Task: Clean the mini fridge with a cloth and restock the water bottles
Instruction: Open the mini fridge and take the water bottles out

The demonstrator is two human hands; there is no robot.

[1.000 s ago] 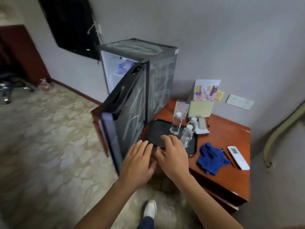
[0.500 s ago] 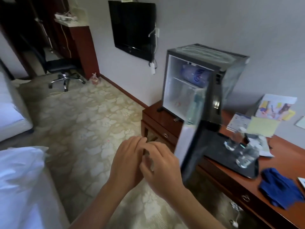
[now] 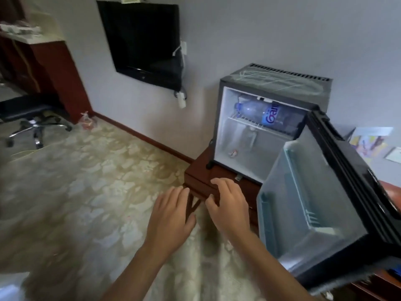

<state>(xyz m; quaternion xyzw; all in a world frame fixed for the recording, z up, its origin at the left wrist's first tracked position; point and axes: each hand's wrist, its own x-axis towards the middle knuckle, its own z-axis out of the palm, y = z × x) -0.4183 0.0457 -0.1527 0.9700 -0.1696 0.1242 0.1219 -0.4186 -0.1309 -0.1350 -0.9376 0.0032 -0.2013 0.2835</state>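
Left hand (image 3: 171, 216): fingers extended and loosely together, palm down, holding nothing, hovering over the floor just off the cabinet corner. Right hand (image 3: 230, 205): fingers slightly bent, tips over the front edge of the wooden cabinet (image 3: 201, 177); whether they touch the wood cannot be told; nothing held. Both hands side by side, close but apart. Mini fridge (image 3: 275, 83): stands on the cabinet, up and to the right of both hands, door (image 3: 321, 192) swung wide toward the viewer, its inner shelf bare. Interior: one large water bottle (image 3: 260, 111) lying on its side on the wire shelf (image 3: 249, 122), long axis running left to right, cap at the left; a small scrap (image 3: 233, 152) on the fridge floor below. Cloth: not in view. Judgement: the right hand is the nearer to the opening and to the bottle, the reach going up and forward past the door's inner edge; the bottle's cap end faces the hands' side. Surroundings: wall-mounted television (image 3: 143, 40), office chair (image 3: 32, 118), patterned carpet (image 3: 76, 181).
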